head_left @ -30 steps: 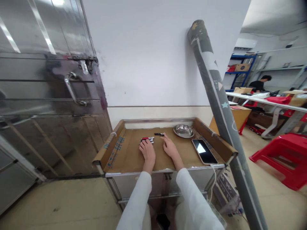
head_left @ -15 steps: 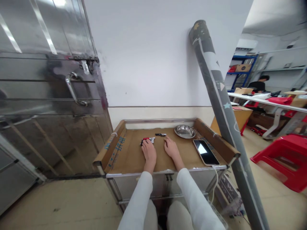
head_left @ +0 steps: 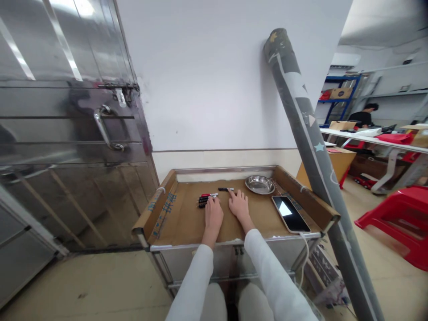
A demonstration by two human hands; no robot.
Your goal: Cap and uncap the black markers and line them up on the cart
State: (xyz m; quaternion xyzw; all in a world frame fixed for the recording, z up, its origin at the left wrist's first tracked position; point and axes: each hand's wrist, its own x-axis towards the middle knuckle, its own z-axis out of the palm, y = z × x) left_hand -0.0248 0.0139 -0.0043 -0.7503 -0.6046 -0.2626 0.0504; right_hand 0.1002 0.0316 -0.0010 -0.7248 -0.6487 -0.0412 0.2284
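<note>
Both hands lay flat and spread on the table (head_left: 187,223). The left hand (head_left: 213,215) touched the pens (head_left: 206,199). One pen (head_left: 226,189) lay just past the right hand (head_left: 238,205), needing a short reach.

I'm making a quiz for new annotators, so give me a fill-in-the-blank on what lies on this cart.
1. The left hand lies flat beside a small cluster of ____.
2. The metal bowl sits on the far ____ part of the cardboard-lined cart.
3. The phone, with a cable at its near end, lies to the ____ of the right hand.
4. Both hands hold ____.

Missing words: markers; right; right; nothing
</note>
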